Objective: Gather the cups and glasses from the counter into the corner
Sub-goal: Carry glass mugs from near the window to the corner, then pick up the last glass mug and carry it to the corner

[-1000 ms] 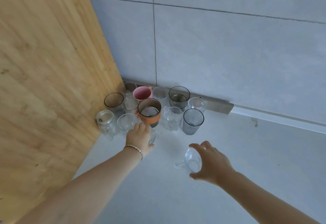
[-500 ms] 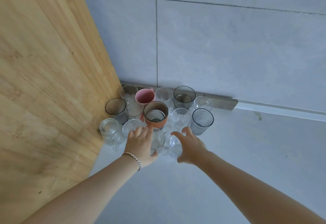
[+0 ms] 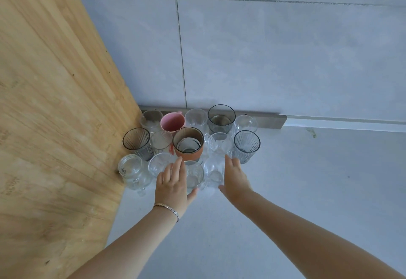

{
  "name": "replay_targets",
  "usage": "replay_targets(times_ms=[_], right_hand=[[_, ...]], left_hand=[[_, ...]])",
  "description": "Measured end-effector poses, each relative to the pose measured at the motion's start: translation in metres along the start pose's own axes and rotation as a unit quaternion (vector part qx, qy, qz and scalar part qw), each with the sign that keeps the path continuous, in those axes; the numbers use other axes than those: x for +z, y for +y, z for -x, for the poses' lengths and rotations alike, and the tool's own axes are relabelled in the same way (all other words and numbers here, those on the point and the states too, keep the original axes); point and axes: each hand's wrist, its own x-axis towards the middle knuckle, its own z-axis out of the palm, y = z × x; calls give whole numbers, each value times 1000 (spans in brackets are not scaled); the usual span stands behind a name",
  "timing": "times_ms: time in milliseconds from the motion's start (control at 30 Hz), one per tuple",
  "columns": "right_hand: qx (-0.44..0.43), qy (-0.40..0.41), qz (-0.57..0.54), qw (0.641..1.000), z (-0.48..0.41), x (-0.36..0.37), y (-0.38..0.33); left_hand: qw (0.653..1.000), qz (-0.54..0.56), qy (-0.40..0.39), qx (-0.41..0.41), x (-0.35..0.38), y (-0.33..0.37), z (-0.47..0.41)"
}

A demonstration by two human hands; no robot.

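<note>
1. My left grip (image 3: 172,187) is spread: the fingers lie straight along the left side of a clear glass (image 3: 194,176) and the thumb reaches round its near side. A bracelet (image 3: 169,208) sits at the wrist.
2. My right grip (image 3: 236,182) is also spread: the straight fingers lie flat against the right side of a clear mug (image 3: 214,172), with the thumb at its near base.
3. Glass and mug stand upright, side by side between the two grips. I cannot tell whether they touch.
4. Just beyond my left fingertips stands an orange cup (image 3: 189,144), with a pink cup (image 3: 172,121) behind it.
5. Just beyond my right fingertips stands a ribbed tumbler (image 3: 246,146).
6. Left of my left grip, a jar (image 3: 130,168) stands against the wood panel (image 3: 55,125).
7. The whole cluster stands on the grey worktop (image 3: 285,190), packed into the corner where the panel meets the tiled wall (image 3: 263,59), directly ahead of both grips.
</note>
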Motion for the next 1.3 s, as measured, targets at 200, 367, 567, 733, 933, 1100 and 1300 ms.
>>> replay_targets(times_ms=[200,367,567,733,933,1100,1300], right_hand=[[0,-133,36,990,34,-19,55],[77,-188,3,979,96,-52,150],[231,-112,-47,965,221,-85,309],[330,-63,-70,939,378,-105,437],[458,-33,-63,886,567,-107,561],[539,46,-122,832,690,-101,633],[633,136,-183,740,784,-75,712]], left_hand=[[996,17,-37,82,-31,41,-2],[952,172,-227,112,-55,146,-1],[906,78,-338,241,-63,320,36],[876,33,-338,343,-72,492,116],[822,26,-335,459,-99,680,235],[778,1,-315,544,-116,798,316],[721,-26,-303,623,-110,922,379]])
